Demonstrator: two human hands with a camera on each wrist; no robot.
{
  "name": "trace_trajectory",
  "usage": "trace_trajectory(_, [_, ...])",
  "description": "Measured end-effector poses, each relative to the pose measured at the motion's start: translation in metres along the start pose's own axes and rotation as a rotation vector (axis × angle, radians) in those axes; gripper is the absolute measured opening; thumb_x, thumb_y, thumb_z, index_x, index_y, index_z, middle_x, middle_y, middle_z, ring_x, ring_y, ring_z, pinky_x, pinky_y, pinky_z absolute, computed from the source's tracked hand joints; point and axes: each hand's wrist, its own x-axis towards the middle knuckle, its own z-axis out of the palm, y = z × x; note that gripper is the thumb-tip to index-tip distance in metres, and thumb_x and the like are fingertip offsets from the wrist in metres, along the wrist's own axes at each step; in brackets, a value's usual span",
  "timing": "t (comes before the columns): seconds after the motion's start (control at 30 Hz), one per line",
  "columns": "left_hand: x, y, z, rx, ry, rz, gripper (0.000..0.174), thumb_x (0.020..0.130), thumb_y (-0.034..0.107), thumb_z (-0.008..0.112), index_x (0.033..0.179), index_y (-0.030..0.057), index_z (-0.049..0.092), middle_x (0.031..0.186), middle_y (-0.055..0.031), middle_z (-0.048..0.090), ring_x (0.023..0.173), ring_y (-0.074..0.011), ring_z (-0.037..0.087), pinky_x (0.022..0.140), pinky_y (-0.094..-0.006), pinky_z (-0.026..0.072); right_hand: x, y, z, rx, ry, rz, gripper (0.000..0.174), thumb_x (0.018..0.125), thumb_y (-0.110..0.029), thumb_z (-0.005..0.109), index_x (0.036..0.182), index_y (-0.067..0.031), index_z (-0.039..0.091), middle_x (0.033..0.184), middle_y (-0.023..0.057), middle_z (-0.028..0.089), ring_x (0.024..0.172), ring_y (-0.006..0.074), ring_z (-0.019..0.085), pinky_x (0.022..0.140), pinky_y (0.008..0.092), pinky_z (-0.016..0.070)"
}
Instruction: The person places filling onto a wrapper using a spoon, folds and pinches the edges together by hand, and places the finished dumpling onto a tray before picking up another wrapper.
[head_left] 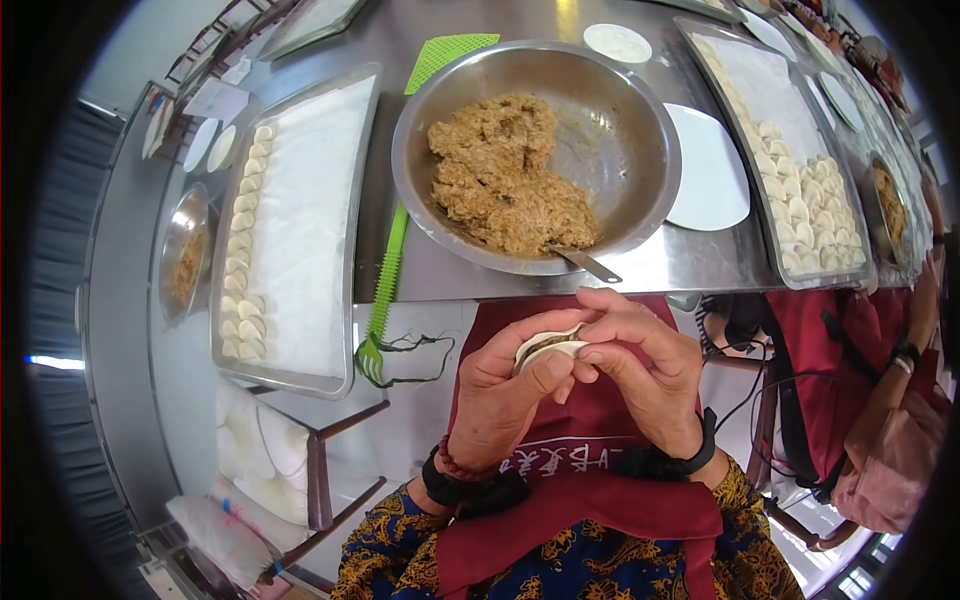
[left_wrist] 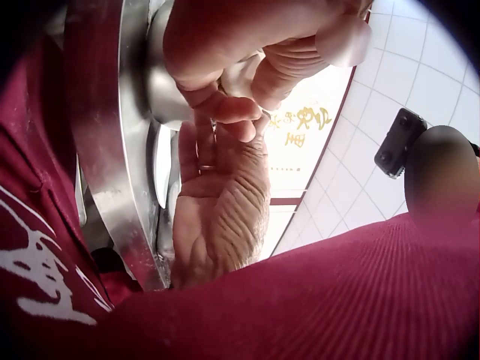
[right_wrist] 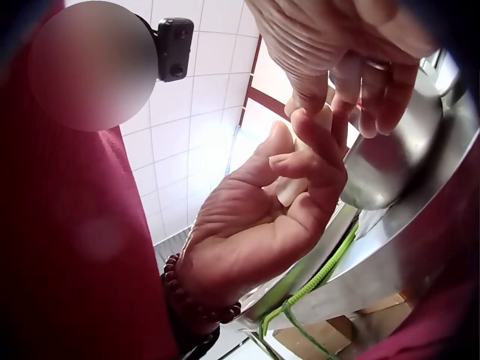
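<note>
The dumpling (head_left: 548,347) — its wrapper half folded over dark filling — is held above the red apron (head_left: 590,470), cupped in the left hand (head_left: 500,395) while the right hand (head_left: 650,365) pinches its rim. Beyond, on the bench (head_left: 690,260), stands the steel bowl (head_left: 625,120) of filling — a spoon (head_left: 585,263) inside.
</note>
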Motion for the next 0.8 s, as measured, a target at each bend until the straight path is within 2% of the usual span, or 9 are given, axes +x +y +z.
trace_trajectory(0.1, [0.0,0.0,0.0,0.015,-0.007,0.001,0.036,0.1,0.004,0.056,0.135,-0.0049,0.053,0.125,-0.016,0.062,0.097,-0.0148,0.064,0.075,-0.0249,0.0489,0.001,-0.009,0.006,-0.059,0.074,0.024,0.028,0.086,0.005,0.07,0.114,0.003,0.066,0.111,0.0151,0.069,0.101,0.0187,0.067,0.093,0.0316,0.0521])
trace_trajectory(0.17, [0.001,-0.002,0.002,0.03,0.029,0.102,0.033,0.099,0.002,0.055,0.132,-0.0046,0.057,0.141,-0.0166,0.052,0.098,-0.0151,0.063,0.074,-0.0248,0.0488,-0.001,-0.012,0.009,0.07,0.127,0.17,0.035,0.089,0.004,0.067,0.124,0.0056,0.061,0.107,0.0135,0.069,0.093,0.0182,0.068,0.09,0.0319,0.0535])
trace_trajectory(0.2, [0.001,-0.002,0.001,0.03,0.028,0.103,0.033,0.099,0.002,0.055,0.132,-0.0046,0.057,0.141,-0.0166,0.052,0.098,-0.0151,0.063,0.074,-0.0248,0.0488,-0.001,-0.013,0.008,0.07,0.128,0.168,0.035,0.089,0.004,0.067,0.124,0.0056,0.061,0.107,0.0135,0.069,0.093,0.0182,0.068,0.09,0.0319,0.0535])
trace_trajectory(0.27, [0.001,-0.002,-0.001,0.062,-0.029,0.147,0.035,0.098,0.006,0.056,0.131,-0.0072,0.055,0.151,-0.0215,0.041,0.101,-0.0206,0.062,0.078,-0.0293,0.0507,0.002,-0.014,0.004,0.56,-0.037,0.427,0.038,0.093,0.002,0.062,0.13,0.0082,0.056,0.103,0.0135,0.068,0.086,0.0194,0.068,0.083,0.0319,0.0552])
trace_trajectory(0.5, [0.001,-0.002,0.0,0.114,-0.056,0.117,0.039,0.098,0.005,0.056,0.135,-0.0072,0.053,0.154,-0.0204,0.037,0.113,-0.0215,0.059,0.098,-0.0335,0.048,-0.004,-0.003,0.009,0.828,-0.043,0.518,0.033,0.097,-0.003,0.059,0.128,0.0087,0.058,0.087,0.0113,0.065,0.078,0.0208,0.066,0.076,0.0329,0.0564])
trace_trajectory(0.57, [0.0,-0.003,0.001,0.115,-0.046,0.132,0.041,0.098,0.004,0.056,0.137,-0.0072,0.051,0.153,-0.0205,0.038,0.107,-0.0209,0.061,0.089,-0.0311,0.0507,-0.004,-0.004,0.01,0.837,-0.018,0.513,0.029,0.098,-0.005,0.059,0.123,0.009,0.061,0.084,0.0112,0.063,0.075,0.0211,0.065,0.074,0.0336,0.0568])
trace_trajectory(0.6, [0.0,-0.004,0.001,0.115,-0.047,0.133,0.041,0.098,0.004,0.056,0.137,-0.0072,0.051,0.153,-0.0205,0.038,0.107,-0.0209,0.061,0.089,-0.0311,0.0507,-0.004,-0.004,0.01,0.837,-0.018,0.513,0.029,0.098,-0.005,0.059,0.123,0.009,0.061,0.084,0.0112,0.063,0.075,0.0211,0.065,0.074,0.0336,0.0568])
trace_trajectory(0.67, [0.0,-0.004,0.001,0.08,-0.059,0.132,0.044,0.098,0.004,0.057,0.139,-0.0075,0.049,0.152,-0.0209,0.039,0.099,-0.0195,0.063,0.077,-0.0275,0.0508,-0.004,-0.004,0.011,0.805,0.013,0.479,0.026,0.098,-0.006,0.059,0.119,0.0087,0.063,0.084,0.0125,0.063,0.074,0.0223,0.065,0.072,0.035,0.0574])
trace_trajectory(0.8, [0.002,-0.002,0.008,0.157,-0.004,0.138,0.047,0.098,0.004,0.057,0.142,-0.0081,0.045,0.146,-0.0211,0.046,0.093,-0.0174,0.063,0.069,-0.0242,0.0482,-0.006,0.006,0.012,0.872,0.021,0.405,0.022,0.099,-0.006,0.058,0.115,0.0085,0.063,0.085,0.0142,0.064,0.073,0.0234,0.065,0.069,0.036,0.0579])
